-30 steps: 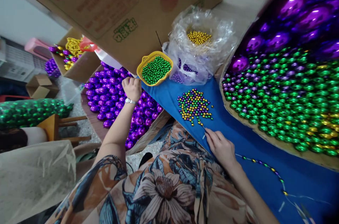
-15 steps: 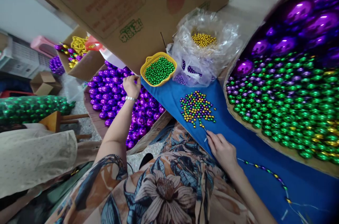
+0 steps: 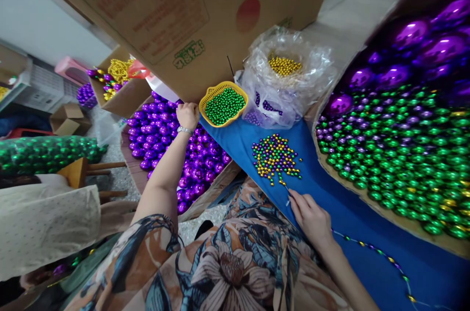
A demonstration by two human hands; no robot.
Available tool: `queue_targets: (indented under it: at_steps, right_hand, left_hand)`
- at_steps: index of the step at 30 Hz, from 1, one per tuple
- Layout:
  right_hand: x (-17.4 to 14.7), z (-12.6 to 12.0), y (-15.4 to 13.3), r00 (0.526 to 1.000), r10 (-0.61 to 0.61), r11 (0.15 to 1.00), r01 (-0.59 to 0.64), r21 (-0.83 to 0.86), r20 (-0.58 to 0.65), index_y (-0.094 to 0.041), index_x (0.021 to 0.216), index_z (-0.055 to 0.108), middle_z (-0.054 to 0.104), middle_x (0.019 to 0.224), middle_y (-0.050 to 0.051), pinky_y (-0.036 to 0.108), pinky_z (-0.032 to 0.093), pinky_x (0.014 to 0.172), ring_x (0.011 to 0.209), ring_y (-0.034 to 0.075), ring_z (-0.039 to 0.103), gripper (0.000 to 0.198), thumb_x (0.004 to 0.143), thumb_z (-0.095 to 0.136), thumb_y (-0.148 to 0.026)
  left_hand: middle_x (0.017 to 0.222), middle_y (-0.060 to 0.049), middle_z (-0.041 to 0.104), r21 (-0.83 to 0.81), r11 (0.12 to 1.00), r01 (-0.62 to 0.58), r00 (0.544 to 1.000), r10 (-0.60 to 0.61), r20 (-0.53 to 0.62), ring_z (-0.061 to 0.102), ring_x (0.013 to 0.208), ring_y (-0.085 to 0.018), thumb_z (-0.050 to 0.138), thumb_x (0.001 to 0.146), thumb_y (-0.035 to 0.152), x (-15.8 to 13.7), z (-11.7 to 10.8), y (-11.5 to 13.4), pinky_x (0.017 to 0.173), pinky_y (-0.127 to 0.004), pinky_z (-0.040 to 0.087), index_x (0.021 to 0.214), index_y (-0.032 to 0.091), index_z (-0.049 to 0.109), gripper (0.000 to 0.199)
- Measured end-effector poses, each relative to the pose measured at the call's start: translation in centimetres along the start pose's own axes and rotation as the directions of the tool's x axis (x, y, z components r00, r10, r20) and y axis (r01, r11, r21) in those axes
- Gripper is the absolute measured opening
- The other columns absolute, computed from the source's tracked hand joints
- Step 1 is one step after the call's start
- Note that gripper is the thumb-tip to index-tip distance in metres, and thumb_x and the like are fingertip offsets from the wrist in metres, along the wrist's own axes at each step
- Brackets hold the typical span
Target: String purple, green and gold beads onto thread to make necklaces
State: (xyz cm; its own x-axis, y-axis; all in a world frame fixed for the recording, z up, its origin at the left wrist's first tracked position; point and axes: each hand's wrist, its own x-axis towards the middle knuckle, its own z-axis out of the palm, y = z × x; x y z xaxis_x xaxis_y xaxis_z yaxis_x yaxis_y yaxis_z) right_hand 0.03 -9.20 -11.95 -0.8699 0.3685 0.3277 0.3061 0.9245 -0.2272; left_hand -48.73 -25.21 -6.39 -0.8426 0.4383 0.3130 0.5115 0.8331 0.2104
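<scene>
My right hand (image 3: pixel 311 217) pinches a thin needle (image 3: pixel 287 186), whose tip reaches the near edge of a loose pile of small gold, green and purple beads (image 3: pixel 275 154) on blue cloth (image 3: pixel 238 142). From behind this hand a string of spaced beads (image 3: pixel 384 253) trails over the cloth to the lower right. My left hand (image 3: pixel 188 116) is closed, its fingers curled at the cloth's far left corner, just left of a yellow basket (image 3: pixel 203 116) filled with green beads (image 3: pixel 224 106). What those fingers hold, if anything, is hidden.
Clear plastic bags (image 3: pixel 249 63) of gold and purple beads stand behind the pile. Shiny purple balls (image 3: pixel 154 130) fill a carton below my left arm. A carton (image 3: pixel 367 193) of green and purple balls borders the right side. A large cardboard box (image 3: pixel 216 22) rises behind.
The view has shifted, so most things sit slightly lower and further right. My left hand remains beside the basket, fingers now at the cloth's corner. My right hand keeps the needle at the pile.
</scene>
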Motion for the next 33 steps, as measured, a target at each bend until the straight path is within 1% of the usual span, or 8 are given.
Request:
queue_targets:
  at_steps: [9, 14, 18, 22, 25, 28, 31, 33]
  right_hand:
    - [0.0, 0.2, 0.1, 1.0, -0.008, 1.0, 0.008, -0.01, -0.009, -0.022, 0.113, 0.07, 0.065, 0.076, -0.002, 0.02, 0.036, 0.058, 0.057, 0.004, 0.056, 0.025, 0.097, 0.053, -0.031]
    - [0.0, 0.1, 0.0, 1.0, -0.014, 1.0, 0.014, -0.013, -0.015, -0.022, 0.112, 0.07, 0.065, 0.075, -0.002, 0.02, 0.036, 0.057, 0.057, 0.005, 0.056, 0.025, 0.097, 0.053, -0.032]
    - [0.1, 0.1, -0.1, 1.0, -0.011, 1.0, 0.011, -0.014, -0.019, -0.021, 0.112, 0.07, 0.065, 0.075, -0.002, 0.021, 0.036, 0.056, 0.056, 0.005, 0.056, 0.025, 0.097, 0.053, -0.032]
    - [0.2, 0.1, -0.1, 1.0, -0.014, 1.0, 0.013, -0.013, -0.021, -0.021, 0.112, 0.07, 0.064, 0.074, -0.002, 0.02, 0.035, 0.056, 0.055, 0.005, 0.055, 0.026, 0.097, 0.052, -0.032]
    - [0.1, 0.0, 0.0, 1.0, -0.02, 1.0, 0.02, -0.014, -0.017, -0.022, 0.112, 0.07, 0.063, 0.074, -0.003, 0.02, 0.036, 0.057, 0.055, 0.005, 0.055, 0.025, 0.097, 0.053, -0.032]
    - [0.0, 0.1, 0.0, 1.0, -0.024, 1.0, 0.024, -0.009, -0.006, -0.021, 0.113, 0.069, 0.063, 0.075, -0.003, 0.02, 0.037, 0.057, 0.056, 0.005, 0.057, 0.025, 0.097, 0.053, -0.031]
    - [-0.1, 0.1, 0.0, 1.0, -0.019, 1.0, 0.019, -0.002, 0.001, -0.021, 0.113, 0.069, 0.064, 0.076, -0.002, 0.02, 0.037, 0.058, 0.058, 0.005, 0.058, 0.025, 0.097, 0.053, -0.031]
    - [-0.1, 0.1, 0.0, 1.0, -0.016, 1.0, 0.016, 0.0, -0.002, -0.021, 0.113, 0.069, 0.064, 0.076, -0.002, 0.02, 0.037, 0.057, 0.057, 0.005, 0.057, 0.025, 0.097, 0.052, -0.031]
  left_hand:
    - [0.097, -0.016, 0.065, 0.152, 0.983, -0.103, 0.991, 0.087, 0.104, 0.048, 0.11, -0.036, 0.044, 0.089, 0.03, -0.6, -1.0, 0.5, 0.097, -0.052, 0.033, 0.092, 0.017, 0.07, 0.029]
    - [0.102, -0.017, 0.067, 0.154, 0.986, -0.062, 0.992, 0.044, 0.115, 0.052, 0.112, -0.036, 0.046, 0.088, 0.026, -0.9, -1.3, 0.9, 0.097, -0.052, 0.037, 0.1, 0.015, 0.072, 0.031]
    - [0.107, -0.012, 0.072, -0.012, 1.0, 0.007, 0.991, -0.005, 0.13, 0.063, 0.101, -0.028, 0.049, 0.08, 0.016, -1.5, -0.8, 0.7, 0.094, -0.041, 0.046, 0.109, 0.014, 0.072, 0.036]
    - [0.109, -0.008, 0.073, -0.245, 0.963, 0.109, 0.984, -0.069, 0.166, 0.068, 0.092, -0.021, 0.049, 0.073, 0.01, -2.7, -0.1, 0.7, 0.085, -0.03, 0.051, 0.122, 0.014, 0.066, 0.051]
    - [0.109, -0.007, 0.073, -0.273, 0.955, 0.119, 0.981, -0.071, 0.181, 0.068, 0.089, -0.021, 0.049, 0.072, 0.01, -3.6, -0.1, 1.1, 0.083, -0.03, 0.052, 0.125, 0.015, 0.063, 0.055]
    - [0.113, -0.01, 0.071, -0.169, 0.984, 0.064, 0.983, -0.034, 0.179, 0.065, 0.095, -0.024, 0.048, 0.074, 0.012, -4.2, -0.5, 1.5, 0.088, -0.035, 0.05, 0.125, 0.014, 0.063, 0.053]
    - [0.116, -0.016, 0.068, 0.057, 0.998, -0.02, 0.989, 0.011, 0.149, 0.059, 0.107, -0.031, 0.046, 0.079, 0.013, -4.6, -1.1, 1.8, 0.095, -0.042, 0.044, 0.125, 0.011, 0.062, 0.049]
    - [0.115, -0.018, 0.066, 0.175, 0.983, -0.054, 0.986, 0.024, 0.166, 0.056, 0.109, -0.034, 0.044, 0.082, 0.016, -4.7, -1.4, 2.0, 0.093, -0.045, 0.042, 0.126, 0.012, 0.062, 0.048]
